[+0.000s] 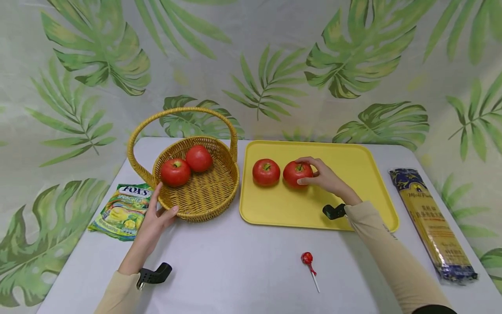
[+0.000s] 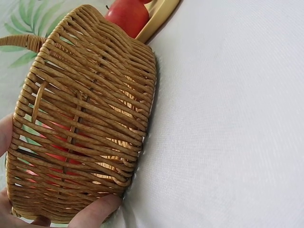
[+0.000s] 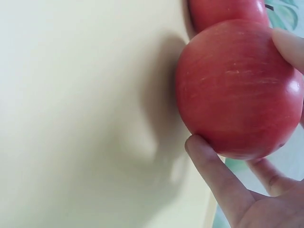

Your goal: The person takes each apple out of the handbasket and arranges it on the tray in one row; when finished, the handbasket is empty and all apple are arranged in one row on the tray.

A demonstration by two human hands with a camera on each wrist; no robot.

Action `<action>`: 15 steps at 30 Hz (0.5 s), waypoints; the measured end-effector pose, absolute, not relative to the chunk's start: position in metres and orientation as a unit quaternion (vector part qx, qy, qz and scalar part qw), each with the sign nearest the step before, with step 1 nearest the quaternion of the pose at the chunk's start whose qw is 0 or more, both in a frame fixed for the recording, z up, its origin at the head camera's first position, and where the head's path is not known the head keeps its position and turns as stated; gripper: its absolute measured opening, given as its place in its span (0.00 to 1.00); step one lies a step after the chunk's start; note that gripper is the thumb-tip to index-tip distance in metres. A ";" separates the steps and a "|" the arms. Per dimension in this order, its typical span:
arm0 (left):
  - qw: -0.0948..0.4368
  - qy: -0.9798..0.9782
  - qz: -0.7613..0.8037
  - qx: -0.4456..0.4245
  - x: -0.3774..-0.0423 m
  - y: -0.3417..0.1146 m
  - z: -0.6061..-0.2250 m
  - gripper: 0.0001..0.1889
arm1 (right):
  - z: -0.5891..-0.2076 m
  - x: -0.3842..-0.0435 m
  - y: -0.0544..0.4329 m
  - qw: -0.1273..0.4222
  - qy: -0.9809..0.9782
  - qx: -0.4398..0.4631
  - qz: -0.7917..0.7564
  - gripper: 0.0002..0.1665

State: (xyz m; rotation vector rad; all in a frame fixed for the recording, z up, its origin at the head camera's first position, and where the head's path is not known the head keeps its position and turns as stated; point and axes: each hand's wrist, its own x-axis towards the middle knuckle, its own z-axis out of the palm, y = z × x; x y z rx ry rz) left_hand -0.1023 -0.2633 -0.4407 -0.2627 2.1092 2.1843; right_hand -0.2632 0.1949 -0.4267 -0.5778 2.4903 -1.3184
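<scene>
The right hand, angled over the tray, grips 1 apple; the left hand holds the basket sideways-on.

I read this as a staged recording corner, perhaps a lab or studio; the room beyond I can't tell. A pale sheet printed with green leaves backs the smooth white table, a small black device is worn at each beige cuff, and a golden-brown round wicker basket and a yellow rectangular tray sit side by side like props.
</scene>
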 end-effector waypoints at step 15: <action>0.046 0.694 0.714 -0.084 -0.103 -0.263 -0.441 0.43 | -0.424 -0.268 0.197 0.165 0.862 -0.200 -0.434 0.36</action>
